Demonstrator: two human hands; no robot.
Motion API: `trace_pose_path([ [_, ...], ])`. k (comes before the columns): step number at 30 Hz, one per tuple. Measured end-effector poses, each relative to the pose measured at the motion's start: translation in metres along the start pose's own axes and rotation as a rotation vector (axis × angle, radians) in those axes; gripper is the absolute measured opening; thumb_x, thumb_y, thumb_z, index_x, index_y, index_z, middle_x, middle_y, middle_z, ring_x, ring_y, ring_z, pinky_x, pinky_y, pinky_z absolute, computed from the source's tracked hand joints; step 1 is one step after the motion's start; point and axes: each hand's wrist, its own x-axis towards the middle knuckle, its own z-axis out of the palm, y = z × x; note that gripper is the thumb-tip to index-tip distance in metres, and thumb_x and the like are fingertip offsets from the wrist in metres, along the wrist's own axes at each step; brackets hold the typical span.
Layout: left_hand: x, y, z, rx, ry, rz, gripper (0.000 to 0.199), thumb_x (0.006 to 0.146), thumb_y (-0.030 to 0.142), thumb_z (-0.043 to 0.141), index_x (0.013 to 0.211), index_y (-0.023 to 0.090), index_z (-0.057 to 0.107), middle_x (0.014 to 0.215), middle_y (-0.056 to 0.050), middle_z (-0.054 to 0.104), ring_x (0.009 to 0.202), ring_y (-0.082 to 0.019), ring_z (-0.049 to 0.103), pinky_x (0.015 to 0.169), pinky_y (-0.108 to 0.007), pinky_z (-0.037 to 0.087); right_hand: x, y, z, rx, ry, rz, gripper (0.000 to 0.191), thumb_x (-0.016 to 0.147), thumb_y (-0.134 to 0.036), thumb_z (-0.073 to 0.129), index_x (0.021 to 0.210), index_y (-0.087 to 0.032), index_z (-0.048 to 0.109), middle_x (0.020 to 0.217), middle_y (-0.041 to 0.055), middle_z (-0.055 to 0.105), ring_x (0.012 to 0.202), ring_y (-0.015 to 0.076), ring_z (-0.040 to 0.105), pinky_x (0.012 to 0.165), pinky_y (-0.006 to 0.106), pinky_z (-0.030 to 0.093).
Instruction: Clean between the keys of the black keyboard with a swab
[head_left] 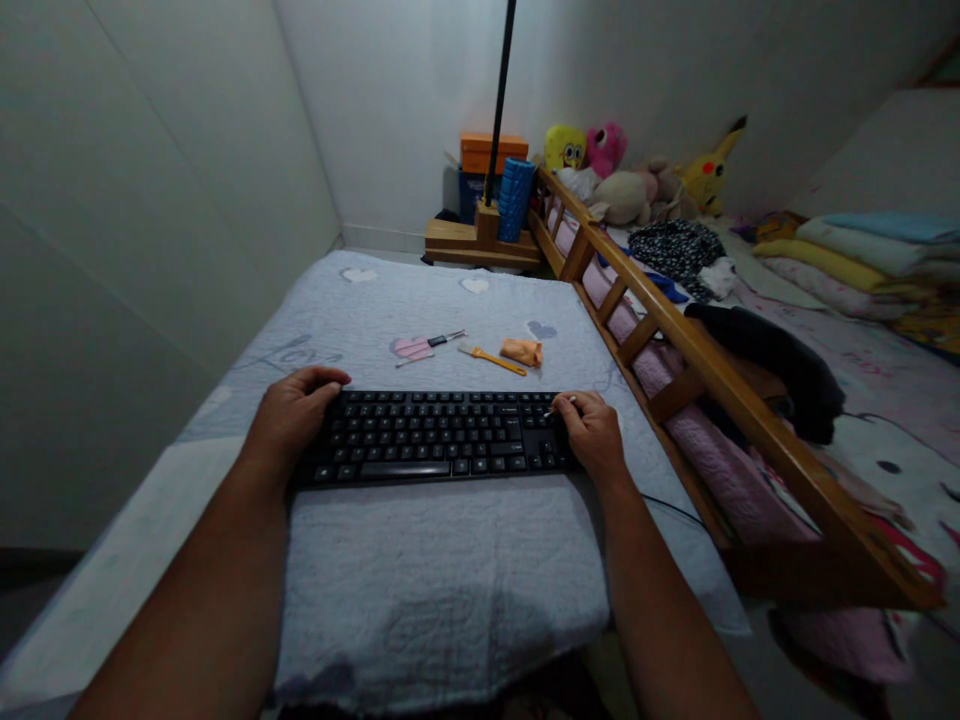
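A black keyboard [442,435] lies flat on the pale blue cloth. At its left end my left hand [296,410] grips the edge, thumb on top and the other fingers partly hidden. Over the number pad, my right hand [592,430] pinches a thin white cotton swab [550,411] between thumb and fingers, its tip close to the keys. Beyond the keyboard rest a small orange-handled brush [495,360], a crumpled orange cloth [522,352], a slim dark-handled tool with a metal tip [442,340] and a second thin swab-like stick [414,359].
A wooden bed rail [660,320] runs along the right, with bedding and plush toys [626,190] beyond it. At the back stand a blue foam roller [515,200], an orange box [491,152] and a black pole [501,100]. A cable [671,508] trails right.
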Motion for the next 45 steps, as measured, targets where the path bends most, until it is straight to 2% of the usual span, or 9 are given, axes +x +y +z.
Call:
trace_pose_path([
  [11, 0.0000, 0.0000, 0.0003, -0.019, -0.009, -0.010, 0.034, 0.072, 0.037, 0.062, 0.099, 0.018, 0.073, 0.093, -0.003, 0.071, 0.082, -0.021, 0.062, 0.078, -0.032, 0.047, 0.0019, 0.0006, 0.0002, 0.004, 0.009, -0.022, 0.026, 0.092, -0.036, 0.054, 0.079, -0.023, 0.073, 0.084, 0.0075, 0.075, 0.088, 0.0256, 0.065, 0.084, 0.039, 0.048],
  [17, -0.0009, 0.0012, -0.0001, -0.003, -0.002, 0.012, 0.034, 0.072, 0.038, 0.062, 0.097, 0.018, 0.073, 0.095, -0.004, 0.071, 0.088, -0.023, 0.063, 0.084, -0.033, 0.046, 0.0028, 0.0023, 0.0016, 0.005, 0.016, -0.029, 0.026, 0.092, -0.037, 0.055, 0.083, -0.023, 0.076, 0.087, 0.0080, 0.077, 0.090, 0.0260, 0.065, 0.086, 0.041, 0.049],
  [25, -0.0023, 0.0042, -0.0002, 0.029, -0.007, -0.007, 0.035, 0.073, 0.037, 0.061, 0.100, 0.018, 0.073, 0.099, -0.005, 0.071, 0.084, -0.022, 0.062, 0.083, -0.034, 0.047, 0.0041, 0.0015, 0.0032, -0.002, 0.024, -0.043, 0.027, 0.092, -0.036, 0.055, 0.084, -0.021, 0.076, 0.086, 0.0088, 0.077, 0.089, 0.0261, 0.066, 0.085, 0.041, 0.049],
  [33, -0.0008, 0.0013, -0.0002, 0.020, -0.003, -0.017, 0.035, 0.072, 0.038, 0.062, 0.100, 0.019, 0.074, 0.090, -0.004, 0.071, 0.074, -0.021, 0.060, 0.073, -0.032, 0.049, 0.0057, 0.0038, 0.0023, -0.009, 0.028, -0.026, 0.027, 0.091, -0.036, 0.055, 0.083, -0.022, 0.076, 0.088, 0.0087, 0.077, 0.090, 0.0264, 0.066, 0.087, 0.041, 0.049],
  [45, -0.0041, 0.0066, -0.0005, 0.007, 0.007, -0.013, 0.033, 0.071, 0.037, 0.062, 0.096, 0.019, 0.073, 0.095, -0.004, 0.071, 0.081, -0.022, 0.062, 0.079, -0.033, 0.048, 0.0054, 0.0073, -0.0033, -0.035, 0.083, 0.019, 0.027, 0.089, -0.036, 0.054, 0.078, -0.023, 0.075, 0.086, 0.0083, 0.077, 0.089, 0.0265, 0.065, 0.086, 0.040, 0.048],
])
